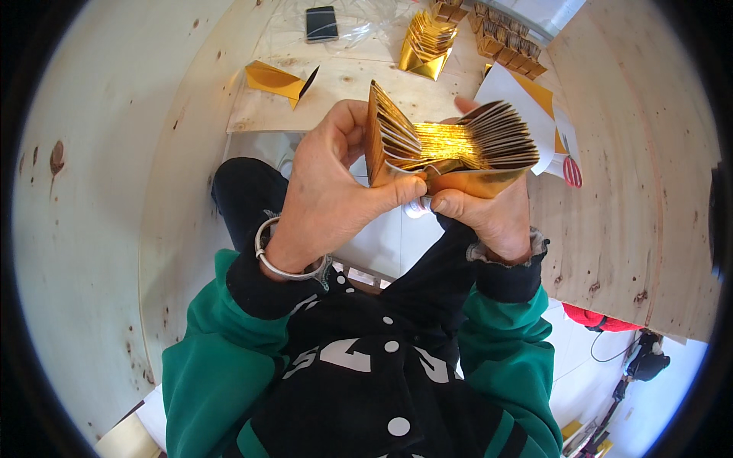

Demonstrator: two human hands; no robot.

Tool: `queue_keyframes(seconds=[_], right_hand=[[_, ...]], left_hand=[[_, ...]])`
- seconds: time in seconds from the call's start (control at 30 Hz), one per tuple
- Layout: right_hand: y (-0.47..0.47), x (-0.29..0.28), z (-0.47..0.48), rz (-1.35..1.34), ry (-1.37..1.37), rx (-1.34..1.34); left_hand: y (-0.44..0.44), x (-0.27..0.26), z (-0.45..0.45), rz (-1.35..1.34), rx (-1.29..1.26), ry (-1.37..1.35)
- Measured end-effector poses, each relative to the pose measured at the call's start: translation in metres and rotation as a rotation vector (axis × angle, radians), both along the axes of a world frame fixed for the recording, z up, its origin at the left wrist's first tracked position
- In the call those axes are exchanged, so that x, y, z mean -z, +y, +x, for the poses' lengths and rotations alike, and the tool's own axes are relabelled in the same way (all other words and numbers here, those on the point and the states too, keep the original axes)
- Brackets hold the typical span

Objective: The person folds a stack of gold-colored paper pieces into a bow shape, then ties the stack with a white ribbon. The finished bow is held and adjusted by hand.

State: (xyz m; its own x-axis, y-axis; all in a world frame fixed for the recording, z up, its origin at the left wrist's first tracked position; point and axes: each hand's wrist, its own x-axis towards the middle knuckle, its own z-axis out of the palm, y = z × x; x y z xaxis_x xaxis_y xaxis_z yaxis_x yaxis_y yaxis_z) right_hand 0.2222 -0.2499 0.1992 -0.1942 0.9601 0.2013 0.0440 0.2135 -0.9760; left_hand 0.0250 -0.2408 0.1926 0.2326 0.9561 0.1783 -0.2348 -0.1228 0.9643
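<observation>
Between both hands, above my lap, is a stack of folded gold foil paper pieces (446, 140) nested into one another. Its two ends fan upward and a shiny gold band of folds runs through the middle. My left hand (329, 172) grips the left end, thumb pressed on the near face. On the right end, my right hand (487, 214) holds the near face with its thumb, its other fingers mostly hidden behind the stack. The two thumb tips are close together at the near middle.
On the wooden table (343, 109) lie a single folded gold piece (278, 82), a smaller gold stack (428, 46), a phone (322, 24) and clear plastic film (366, 23). Rows of brownish folded stacks (507, 43) stand behind. Red-handled scissors (571, 169) lie beside white and gold sheets (509, 106).
</observation>
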Motion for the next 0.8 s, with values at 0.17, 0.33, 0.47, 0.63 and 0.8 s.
queue_keyframes(seconds=[0.17,0.33,0.47,0.63,0.8], right_hand=[[-0.006,0.002,0.000,-0.041,0.058,-0.043],[-0.012,0.013,0.003,0.005,0.086,0.001],[-0.014,0.025,0.003,0.071,0.084,0.034],[-0.009,0.042,-0.008,0.086,0.311,0.003],[-0.004,0.046,0.002,0.004,0.247,-0.040]], left_hand=[[-0.002,0.000,-0.002,0.018,0.029,0.055],[-0.004,0.005,-0.003,0.152,0.024,0.121],[-0.004,0.009,-0.003,0.140,0.023,0.184],[0.000,0.015,-0.004,0.200,0.014,0.304],[0.010,0.023,-0.003,0.152,0.043,0.300]])
